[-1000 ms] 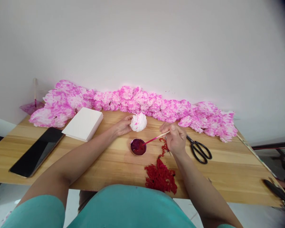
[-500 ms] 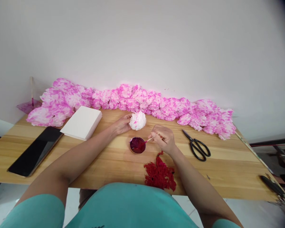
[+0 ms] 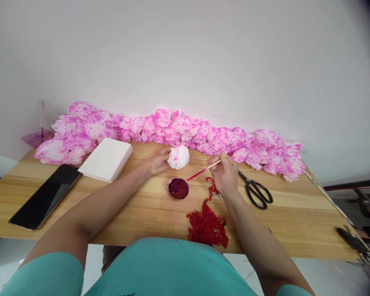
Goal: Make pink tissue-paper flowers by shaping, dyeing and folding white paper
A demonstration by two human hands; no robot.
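Note:
A white paper flower with a few pink marks is held by my left hand, whose fingers close on its left side. Between the arms stands a small round bowl of dark red liquid. My right hand pinches a thin wooden stick; its red-stained tip points down-left, just right of the bowl's rim and apart from the flower. A heap of red yarn lies below, and a loose strand runs up beside my right hand.
Many pink and white paper flowers line the wall. On the wooden table, a phone and a stack of white paper are at left, black scissors at right. More tools lie at the right edge.
My right hand has moved right and slightly up, lifting the stick's tip out of the bowl. More of the red strand shows. My left hand and the flower look unmoved.

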